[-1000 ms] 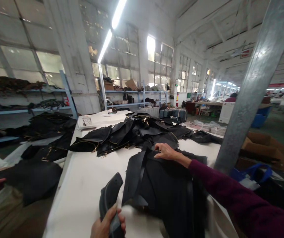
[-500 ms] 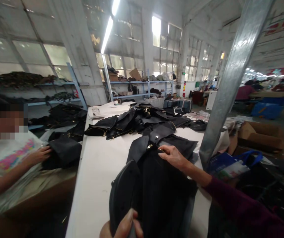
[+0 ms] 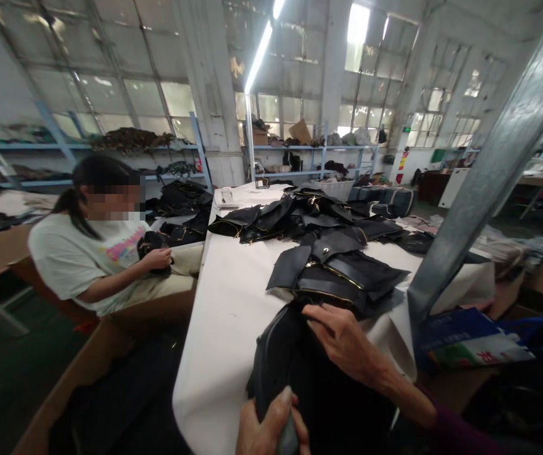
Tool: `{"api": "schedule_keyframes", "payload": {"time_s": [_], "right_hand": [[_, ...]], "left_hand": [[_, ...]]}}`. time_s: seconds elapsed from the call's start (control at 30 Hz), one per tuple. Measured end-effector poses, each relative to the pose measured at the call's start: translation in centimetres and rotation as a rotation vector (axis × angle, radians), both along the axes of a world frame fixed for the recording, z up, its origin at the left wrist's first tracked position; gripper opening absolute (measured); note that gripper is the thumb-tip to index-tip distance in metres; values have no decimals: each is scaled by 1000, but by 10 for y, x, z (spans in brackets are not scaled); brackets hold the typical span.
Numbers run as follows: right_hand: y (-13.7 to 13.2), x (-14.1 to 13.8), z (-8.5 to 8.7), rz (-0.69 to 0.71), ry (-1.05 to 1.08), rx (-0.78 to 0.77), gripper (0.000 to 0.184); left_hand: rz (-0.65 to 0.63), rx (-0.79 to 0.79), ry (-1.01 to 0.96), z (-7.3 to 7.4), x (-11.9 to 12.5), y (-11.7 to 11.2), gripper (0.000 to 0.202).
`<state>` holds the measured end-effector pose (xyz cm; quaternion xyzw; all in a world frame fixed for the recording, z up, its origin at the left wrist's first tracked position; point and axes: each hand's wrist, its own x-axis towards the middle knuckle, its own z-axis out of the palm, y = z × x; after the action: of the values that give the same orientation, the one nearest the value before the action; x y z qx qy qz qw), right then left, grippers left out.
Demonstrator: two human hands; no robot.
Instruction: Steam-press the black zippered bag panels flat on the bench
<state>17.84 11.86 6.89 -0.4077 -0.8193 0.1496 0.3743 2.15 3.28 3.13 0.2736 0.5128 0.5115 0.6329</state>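
A black bag piece (image 3: 295,354) with a stiff curved edge lies over the near end of the white table. At the bottom of the view my left hand (image 3: 274,420) is closed on its lower left edge, thumb on top. A smooth grey end shows between those fingers; I cannot make out what it is. My right hand (image 3: 342,338) has its fingers bent over the upper edge of the same piece, the fingertips partly hidden. Just beyond lies another black bag piece (image 3: 338,272) with gold zips and a small metal ring.
Several black zipped pieces (image 3: 300,212) are heaped further along the white table (image 3: 224,303). A co-worker (image 3: 105,246) sits to the left, handling a black piece. On the right stand a slanted metal post (image 3: 484,164) and a blue printed bag (image 3: 470,338).
My right hand has come nearer, bringing the bag piece's upper edge away from the zipped piece beyond. My left hand keeps its grip. The view has turned left.
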Motion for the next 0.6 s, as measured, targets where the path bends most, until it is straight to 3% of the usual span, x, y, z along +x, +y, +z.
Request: {"api": "schedule_keyframes", "payload": {"time_s": [0.13,0.27,0.37,0.6], "right_hand": [[-37,9,-7,-1,-43,-72,23],[-50,19,-14,-175,33,-131,14],[-45,23,-21,-262,65,-188,10],[-61,9,-24,-233,122,-180,17]], "left_hand": [[145,-22,22,7,-18,-17,44],[234,-24,11,13,-31,-43,40],[174,-16,78,12,-28,-61,40],[-9,21,83,3,-6,-85,41]]}}
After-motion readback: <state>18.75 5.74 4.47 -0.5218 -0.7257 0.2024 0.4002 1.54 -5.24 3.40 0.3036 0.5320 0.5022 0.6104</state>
